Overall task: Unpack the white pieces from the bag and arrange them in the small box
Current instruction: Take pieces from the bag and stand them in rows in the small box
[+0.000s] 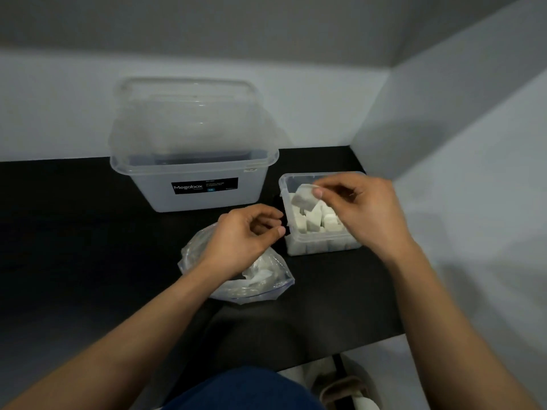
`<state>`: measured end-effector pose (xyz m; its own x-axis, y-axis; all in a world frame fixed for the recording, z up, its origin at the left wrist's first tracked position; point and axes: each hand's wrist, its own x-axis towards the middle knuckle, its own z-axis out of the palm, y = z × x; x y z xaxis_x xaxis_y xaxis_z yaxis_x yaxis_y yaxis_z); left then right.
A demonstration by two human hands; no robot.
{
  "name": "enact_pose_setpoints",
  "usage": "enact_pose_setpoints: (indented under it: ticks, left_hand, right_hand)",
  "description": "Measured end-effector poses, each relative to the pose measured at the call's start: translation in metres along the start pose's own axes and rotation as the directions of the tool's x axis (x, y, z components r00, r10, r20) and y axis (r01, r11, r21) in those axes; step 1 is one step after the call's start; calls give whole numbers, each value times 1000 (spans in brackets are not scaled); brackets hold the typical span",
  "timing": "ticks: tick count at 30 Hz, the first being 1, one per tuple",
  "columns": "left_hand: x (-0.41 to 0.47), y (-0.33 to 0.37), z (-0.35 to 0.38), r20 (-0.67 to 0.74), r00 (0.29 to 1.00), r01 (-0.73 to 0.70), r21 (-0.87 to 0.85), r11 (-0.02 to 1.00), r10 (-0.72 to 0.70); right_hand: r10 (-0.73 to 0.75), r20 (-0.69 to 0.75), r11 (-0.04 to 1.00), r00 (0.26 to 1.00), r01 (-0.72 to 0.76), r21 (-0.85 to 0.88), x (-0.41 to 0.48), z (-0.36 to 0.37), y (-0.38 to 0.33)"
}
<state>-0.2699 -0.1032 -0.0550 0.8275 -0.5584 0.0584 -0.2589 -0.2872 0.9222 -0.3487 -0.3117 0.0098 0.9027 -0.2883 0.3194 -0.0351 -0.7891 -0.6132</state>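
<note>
1. A white piece point(305, 198) is pinched between thumb and finger of the right hand point(367, 214), just above the small box point(322, 247) — part-filled with more pieces point(313, 223).
2. The left hand point(242, 241) is held over the bag point(266, 287) beside that box, fingers loosely curled — nothing gripped.

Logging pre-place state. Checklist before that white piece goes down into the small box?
1. Right hand fingers pinch the white piece: ok.
2. White piece appears to be over the small box opening: ok.
3. Small box has no lid on: ok.
4. Free slot among the stored pieces inside: cannot tell, the right hand hides part of the box.
5. Left hand holds nothing, above the bag: ok.
6. Bag shows more white pieces inside: ok.
</note>
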Motion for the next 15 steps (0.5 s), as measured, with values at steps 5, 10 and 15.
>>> enact_pose_setpoints:
  ticks: [5,10,15]
  left_hand:
    - [15,-8,29,112,978,-206,355,912,177]
    - [27,-16,51,167,962,-273,578,769,216]
    - [33,-17,57,196,954,-299,617,728,226]
  right_hand:
    - [148,-37,987,988,-150,-50,31,-17,55]
    - [296,331,950,896,-242,-197,49,8,105]
    - [348,518,930,781,-219,-294,56,44,138]
